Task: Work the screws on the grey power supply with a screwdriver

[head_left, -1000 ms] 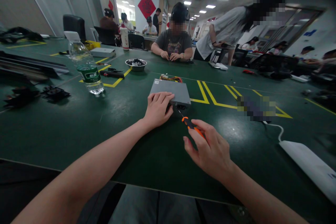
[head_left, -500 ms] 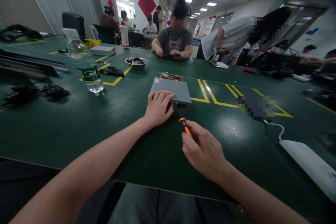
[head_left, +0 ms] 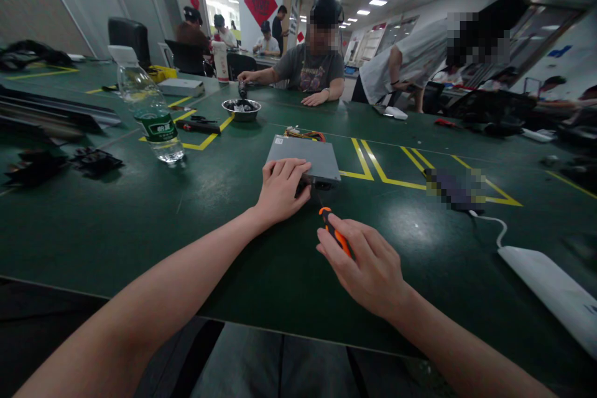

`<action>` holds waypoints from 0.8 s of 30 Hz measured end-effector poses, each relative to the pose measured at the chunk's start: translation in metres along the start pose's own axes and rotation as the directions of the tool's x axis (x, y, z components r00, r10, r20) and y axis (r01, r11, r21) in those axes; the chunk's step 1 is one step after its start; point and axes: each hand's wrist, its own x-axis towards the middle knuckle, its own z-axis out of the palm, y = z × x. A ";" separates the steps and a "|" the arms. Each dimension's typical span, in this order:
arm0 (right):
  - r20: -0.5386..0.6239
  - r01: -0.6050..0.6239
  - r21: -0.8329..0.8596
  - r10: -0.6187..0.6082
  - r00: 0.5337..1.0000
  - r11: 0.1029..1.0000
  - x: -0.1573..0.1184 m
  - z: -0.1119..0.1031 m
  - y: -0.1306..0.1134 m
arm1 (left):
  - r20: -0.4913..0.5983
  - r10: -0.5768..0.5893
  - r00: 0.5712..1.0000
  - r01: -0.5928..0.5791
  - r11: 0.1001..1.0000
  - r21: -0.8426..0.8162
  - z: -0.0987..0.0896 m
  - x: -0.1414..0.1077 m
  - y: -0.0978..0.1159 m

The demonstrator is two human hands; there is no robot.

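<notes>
A grey metal box [head_left: 310,155] with coloured wires [head_left: 305,134] at its far side lies on the green table [head_left: 209,286]. My left hand [head_left: 283,191] rests on its near left corner, fingers over the top and thumb at the near face, gripping it. My right hand [head_left: 366,261] holds an orange and black screwdriver [head_left: 336,233] by the handle. The thin shaft points at the near face of the box, just right of my left thumb; whether its tip touches is too small to tell.
At the left stand a water bottle [head_left: 156,118] and dark parts [head_left: 96,161]. Beyond are a metal bowl [head_left: 241,110] and a seated person [head_left: 314,68]. On the right lie a blurred-out device [head_left: 452,189] and a white cabled device [head_left: 545,289]. Another person [head_left: 401,68] leans over the table.
The seated person's hand has moved out to a dark object behind the bowl. The fingers of my right hand have shifted slightly on the screwdriver handle. My left hand stays on the box.
</notes>
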 end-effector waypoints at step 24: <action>-0.022 -0.067 0.057 0.069 0.997 0.996 0.002 0.000 0.001 | 0.008 -0.018 1.000 0.018 1.000 0.002 0.000 0.001 0.000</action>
